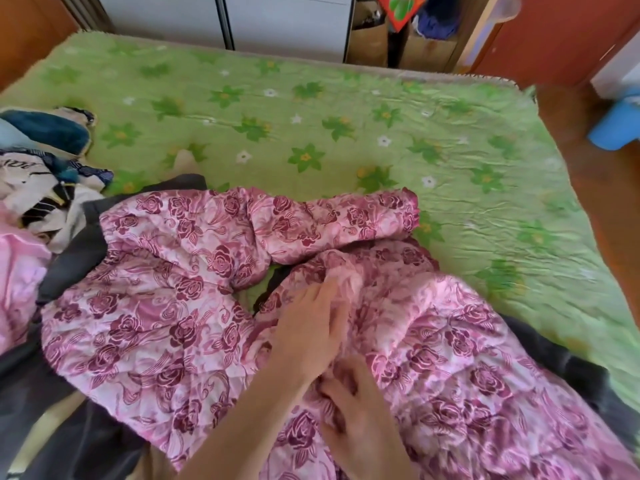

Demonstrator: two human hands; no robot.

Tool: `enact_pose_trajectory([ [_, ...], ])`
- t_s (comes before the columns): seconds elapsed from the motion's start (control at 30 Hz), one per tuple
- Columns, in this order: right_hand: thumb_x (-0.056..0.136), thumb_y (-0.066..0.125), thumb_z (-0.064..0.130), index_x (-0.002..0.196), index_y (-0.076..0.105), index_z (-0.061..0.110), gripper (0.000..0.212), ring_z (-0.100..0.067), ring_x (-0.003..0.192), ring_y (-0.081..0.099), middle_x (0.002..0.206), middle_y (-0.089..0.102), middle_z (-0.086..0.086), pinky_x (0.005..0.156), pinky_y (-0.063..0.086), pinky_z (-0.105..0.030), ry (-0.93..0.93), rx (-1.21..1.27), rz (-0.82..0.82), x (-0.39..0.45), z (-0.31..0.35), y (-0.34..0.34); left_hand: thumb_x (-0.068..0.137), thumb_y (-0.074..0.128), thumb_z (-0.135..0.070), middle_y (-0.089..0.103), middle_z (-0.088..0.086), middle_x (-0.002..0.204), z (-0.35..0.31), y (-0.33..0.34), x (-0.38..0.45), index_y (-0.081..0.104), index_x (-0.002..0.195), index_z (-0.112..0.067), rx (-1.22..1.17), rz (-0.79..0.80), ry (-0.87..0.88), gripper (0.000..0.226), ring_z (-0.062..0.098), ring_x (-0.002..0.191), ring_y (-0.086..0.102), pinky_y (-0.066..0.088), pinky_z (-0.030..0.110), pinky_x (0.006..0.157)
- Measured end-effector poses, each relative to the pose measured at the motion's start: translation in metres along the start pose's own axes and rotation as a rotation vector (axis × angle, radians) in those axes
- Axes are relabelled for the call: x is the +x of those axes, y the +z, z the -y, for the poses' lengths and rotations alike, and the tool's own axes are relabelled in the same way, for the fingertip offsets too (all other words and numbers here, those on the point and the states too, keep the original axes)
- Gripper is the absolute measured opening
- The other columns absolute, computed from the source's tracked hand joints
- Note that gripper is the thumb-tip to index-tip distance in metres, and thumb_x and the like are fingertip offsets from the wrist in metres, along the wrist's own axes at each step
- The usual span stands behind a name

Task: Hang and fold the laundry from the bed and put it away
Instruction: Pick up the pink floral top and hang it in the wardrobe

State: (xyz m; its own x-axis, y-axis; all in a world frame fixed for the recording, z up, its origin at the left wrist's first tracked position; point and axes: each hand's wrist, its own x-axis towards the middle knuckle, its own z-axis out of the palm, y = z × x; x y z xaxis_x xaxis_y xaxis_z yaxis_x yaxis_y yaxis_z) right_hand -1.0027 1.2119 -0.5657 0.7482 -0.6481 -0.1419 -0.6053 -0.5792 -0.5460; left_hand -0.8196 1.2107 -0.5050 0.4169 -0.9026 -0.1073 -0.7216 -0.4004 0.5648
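Note:
A pink quilted jacket (156,306) with dark rose print lies spread across the near side of the green flowered bed (346,109), one sleeve (332,220) bent across its top. My left hand (311,327) presses flat on the jacket's middle, fingers straight and pointing away from me. Just below it, my right hand (353,410) has its fingers curled into a fold of the same jacket. The picture is blurred around both hands.
A dark grey garment (69,268) lies under the jacket and shows at both sides. A pile of clothes sits at the left edge: a teal piece (48,129), a white and black one (34,199), a pink one (17,271). A wardrobe (284,22) stands beyond the bed, a blue stool (613,126) on the floor right.

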Motion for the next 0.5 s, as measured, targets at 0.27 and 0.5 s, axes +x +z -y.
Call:
enact_pose_trajectory([
  [0.27,0.089,0.078,0.039,0.090,0.057,0.047,0.022,0.005,0.083,0.062,0.103,0.063,0.021,0.075,0.050,-0.019,0.031,0.326,0.101,-0.093,0.061,-0.038,0.107,0.055,-0.028,0.065,0.008,0.121,-0.014,0.027,-0.019,0.046,0.139,-0.007,-0.069,0.321,-0.384,0.040,0.024,0.102,0.067,0.058,0.037,0.087],
  [0.5,0.102,0.066,0.036,0.135,0.059,0.023,0.036,-0.006,0.107,0.066,0.128,0.057,0.010,0.090,0.058,-0.022,-0.351,0.263,0.128,-0.111,0.035,-0.048,0.111,0.046,-0.018,0.054,-0.010,0.094,-0.037,0.004,-0.059,0.045,0.141,-0.010,-0.175,0.129,-0.343,0.031,0.008,0.076,0.059,0.052,0.025,0.063],
])
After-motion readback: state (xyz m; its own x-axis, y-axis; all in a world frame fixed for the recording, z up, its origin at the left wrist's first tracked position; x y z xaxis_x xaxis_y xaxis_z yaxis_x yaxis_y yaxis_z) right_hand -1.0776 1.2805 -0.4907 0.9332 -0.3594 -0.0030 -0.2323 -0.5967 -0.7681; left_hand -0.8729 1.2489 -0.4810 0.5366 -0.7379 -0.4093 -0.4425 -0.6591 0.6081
